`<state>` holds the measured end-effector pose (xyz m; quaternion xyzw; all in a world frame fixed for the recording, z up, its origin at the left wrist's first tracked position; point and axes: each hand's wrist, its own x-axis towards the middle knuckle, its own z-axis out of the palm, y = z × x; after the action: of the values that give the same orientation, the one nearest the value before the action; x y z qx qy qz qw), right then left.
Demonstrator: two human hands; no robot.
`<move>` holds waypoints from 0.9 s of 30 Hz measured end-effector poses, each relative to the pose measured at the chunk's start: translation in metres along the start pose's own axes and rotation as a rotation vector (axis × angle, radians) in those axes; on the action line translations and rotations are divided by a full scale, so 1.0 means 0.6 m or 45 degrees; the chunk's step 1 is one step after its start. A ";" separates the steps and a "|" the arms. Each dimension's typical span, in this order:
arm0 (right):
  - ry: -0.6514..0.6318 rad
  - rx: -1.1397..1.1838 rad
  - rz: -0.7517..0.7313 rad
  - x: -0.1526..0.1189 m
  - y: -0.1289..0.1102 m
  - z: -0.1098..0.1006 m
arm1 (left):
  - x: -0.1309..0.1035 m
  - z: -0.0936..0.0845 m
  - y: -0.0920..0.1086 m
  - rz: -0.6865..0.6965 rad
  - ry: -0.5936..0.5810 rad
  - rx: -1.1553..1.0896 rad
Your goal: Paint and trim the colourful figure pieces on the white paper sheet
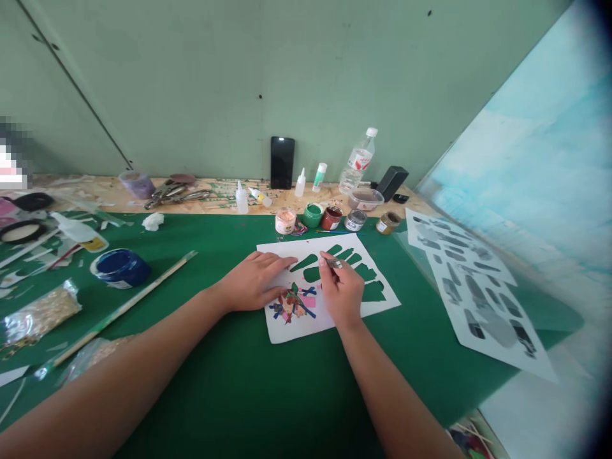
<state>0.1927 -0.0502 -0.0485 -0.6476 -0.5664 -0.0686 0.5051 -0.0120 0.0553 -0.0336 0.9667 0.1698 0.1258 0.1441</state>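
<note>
A white paper sheet (296, 331) with several bottle-shaped cut-outs lies on the green mat (229, 376), which shows through the holes. My left hand (255, 280) rests flat on the sheet's left side, fingers stretched out, holding nothing. Over the cut-outs, my right hand (342, 290) is closed in a pinch around a slim silver tool (333, 262), like a craft knife handle; its tip is hidden by my fingers. Between the hands, a pile of small coloured scraps (292, 303), blue, pink, green and peach, sits on the sheet.
Several paint jars (331, 218) line the mat's far edge, before a phone (282, 162) and water bottle (358, 162). Leftward lie a blue paint jar (120, 268), a long stick (119, 312) and a bead bag (43, 312). Printed sheets (478, 293) lie at right.
</note>
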 end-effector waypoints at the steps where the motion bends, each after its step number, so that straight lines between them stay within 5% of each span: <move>1: 0.011 0.018 0.018 0.001 -0.001 -0.002 | -0.001 0.001 -0.001 -0.006 0.004 -0.009; 8: 0.043 0.618 0.552 0.008 -0.004 -0.008 | -0.003 0.001 -0.010 -0.011 0.001 -0.043; 11: -0.007 0.780 0.642 0.011 -0.002 -0.007 | -0.002 0.004 -0.011 0.003 -0.023 -0.062; 21: -0.327 0.633 0.484 0.011 -0.030 -0.034 | -0.003 0.014 -0.018 -0.045 0.020 -0.080; 27: -0.915 0.490 0.203 0.068 -0.038 -0.037 | 0.001 0.018 -0.022 -0.075 0.076 -0.105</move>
<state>0.1991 -0.0429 0.0022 -0.5658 -0.6573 0.3082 0.3910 -0.0123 0.0650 -0.0480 0.9503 0.1972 0.1573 0.1823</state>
